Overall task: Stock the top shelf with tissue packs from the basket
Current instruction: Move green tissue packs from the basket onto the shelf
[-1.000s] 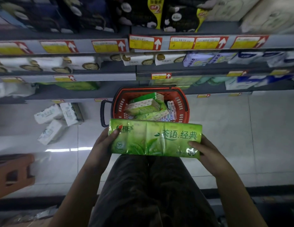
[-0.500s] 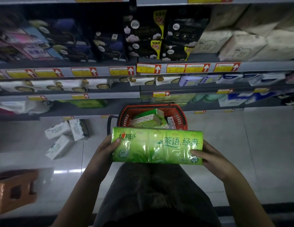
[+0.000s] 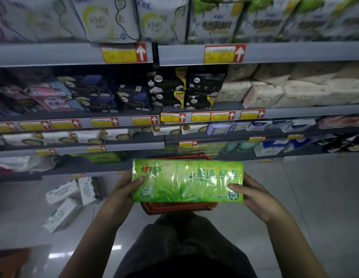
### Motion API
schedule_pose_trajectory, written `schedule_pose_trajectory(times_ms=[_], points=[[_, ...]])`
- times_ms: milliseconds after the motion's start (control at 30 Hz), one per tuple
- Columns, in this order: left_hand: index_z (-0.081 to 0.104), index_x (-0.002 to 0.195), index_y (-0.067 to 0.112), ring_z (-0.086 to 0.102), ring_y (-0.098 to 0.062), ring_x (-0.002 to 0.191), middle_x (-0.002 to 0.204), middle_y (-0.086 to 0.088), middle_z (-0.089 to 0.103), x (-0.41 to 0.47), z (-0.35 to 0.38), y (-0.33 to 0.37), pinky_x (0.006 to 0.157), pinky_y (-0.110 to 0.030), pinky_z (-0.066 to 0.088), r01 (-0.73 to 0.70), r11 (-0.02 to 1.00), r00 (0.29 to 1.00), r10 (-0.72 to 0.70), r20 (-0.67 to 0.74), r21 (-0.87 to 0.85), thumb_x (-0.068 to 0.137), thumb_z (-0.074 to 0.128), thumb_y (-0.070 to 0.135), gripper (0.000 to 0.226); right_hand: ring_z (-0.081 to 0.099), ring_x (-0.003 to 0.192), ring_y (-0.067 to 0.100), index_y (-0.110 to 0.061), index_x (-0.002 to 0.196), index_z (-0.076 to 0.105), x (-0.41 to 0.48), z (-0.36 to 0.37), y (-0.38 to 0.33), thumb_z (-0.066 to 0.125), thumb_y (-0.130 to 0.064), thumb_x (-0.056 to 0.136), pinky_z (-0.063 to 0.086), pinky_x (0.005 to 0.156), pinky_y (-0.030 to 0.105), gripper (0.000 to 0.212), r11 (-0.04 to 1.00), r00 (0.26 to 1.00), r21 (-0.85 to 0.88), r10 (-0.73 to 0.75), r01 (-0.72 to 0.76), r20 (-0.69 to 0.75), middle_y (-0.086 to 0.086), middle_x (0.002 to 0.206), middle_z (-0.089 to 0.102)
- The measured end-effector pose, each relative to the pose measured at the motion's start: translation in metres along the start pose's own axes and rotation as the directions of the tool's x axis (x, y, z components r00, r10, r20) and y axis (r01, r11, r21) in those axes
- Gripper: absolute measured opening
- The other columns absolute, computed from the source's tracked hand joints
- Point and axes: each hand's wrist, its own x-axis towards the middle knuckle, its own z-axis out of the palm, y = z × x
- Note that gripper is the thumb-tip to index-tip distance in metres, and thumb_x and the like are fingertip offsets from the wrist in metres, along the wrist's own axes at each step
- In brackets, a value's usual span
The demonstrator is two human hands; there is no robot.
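Tissue pack (image 3: 187, 181) gripped at both ends by left hand (image 3: 122, 189) and right hand (image 3: 254, 195) above basket (image 3: 178, 206), glossy film liable to slip on lift to crowded top shelf (image 3: 64, 55).

holds the tissue pack (image 3: 187, 180) level by its two ends: left hand (image 3: 122, 189) at the left end, right hand (image 3: 254, 197) at the right end, both thumbs on the near face. directly behind and below the pack, on the floor (image 3: 294, 197), the basket (image 3: 180, 207), mostly hidden by it. nearer than the basket, the person's legs (image 3: 184, 247). beyond the basket, shelving, tier above tier; highest in view, the uppermost shelf (image 3: 74, 55), with large packs standing side by side on it. left of the basket, on the floor before the lowest tier, three loose packs (image 3: 72, 195) near one another.
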Motion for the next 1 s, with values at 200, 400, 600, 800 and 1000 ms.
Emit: schedule_pose_trajectory(times_ms=[200, 400, 600, 800, 1000], points=[[0.061, 0.125, 0.013, 0.067, -0.029, 0.105, 0.119, -0.012, 0.069, 0.006, 0.009, 0.018, 0.078, -0.034, 0.059, -0.030, 0.998, 0.999, 0.029, 0.023, 0.052, 0.054, 0.090, 0.036, 0.079, 0.063, 0.110, 0.029, -0.008, 0.128, 0.053, -0.001, -0.004, -0.019, 0.094, -0.034, 0.044, 0.055, 0.081, 0.030, 0.096, 0.998, 0.997, 0.013, -0.069, 0.069, 0.042, 0.013, 0.120, 0.066], [0.057, 0.125, 0.006, 0.069, -0.029, 0.098, 0.116, -0.017, 0.069, 0.009, 0.017, 0.039, 0.074, -0.030, 0.059, -0.082, 0.991, 0.997, 0.080, 0.017, 0.103, 0.081, 0.054, 0.009, 0.045, 0.065, 0.106, 0.027, -0.005, 0.123, 0.056, 0.001, 0.002, -0.037, 0.095, -0.035, 0.041, 0.054, 0.078, 0.026, 0.096, 0.993, 0.992, -0.005, -0.119, 0.120, 0.035, 0.014, 0.116, 0.068], [0.060, 0.116, 0.009, 0.071, -0.026, 0.092, 0.108, -0.014, 0.072, 0.003, 0.031, 0.065, 0.069, -0.029, 0.058, -0.170, 0.977, 0.983, 0.160, 0.087, 0.128, 0.080, 0.051, 0.009, 0.037, 0.066, 0.105, 0.027, -0.006, 0.122, 0.055, 0.000, 0.005, -0.053, 0.095, -0.036, 0.037, 0.055, 0.078, 0.027, 0.099, 0.985, 0.985, 0.007, -0.174, 0.174, -0.005, 0.014, 0.115, 0.068], [0.059, 0.120, 0.012, 0.070, -0.029, 0.096, 0.111, -0.012, 0.071, 0.001, 0.050, 0.079, 0.073, -0.031, 0.059, -0.235, 0.958, 0.970, 0.220, 0.104, 0.164, 0.081, 0.052, 0.014, 0.039, 0.063, 0.111, 0.028, -0.010, 0.127, 0.054, -0.004, 0.003, -0.070, 0.095, -0.040, 0.038, 0.055, 0.085, 0.029, 0.102, 0.973, 0.972, -0.012, -0.231, 0.231, -0.042, 0.011, 0.119, 0.067], [0.058, 0.120, 0.012, 0.071, -0.021, 0.088, 0.106, -0.008, 0.073, 0.002, 0.062, 0.090, 0.064, -0.023, 0.056, -0.283, 0.944, 0.954, 0.260, 0.147, 0.169, 0.083, 0.051, 0.014, 0.037, 0.063, 0.110, 0.029, -0.012, 0.125, 0.056, -0.012, 0.002, -0.084, 0.094, -0.041, 0.037, 0.052, 0.092, 0.040, 0.100, 0.956, 0.953, -0.011, -0.294, 0.294, -0.073, 0.012, 0.118, 0.067]])
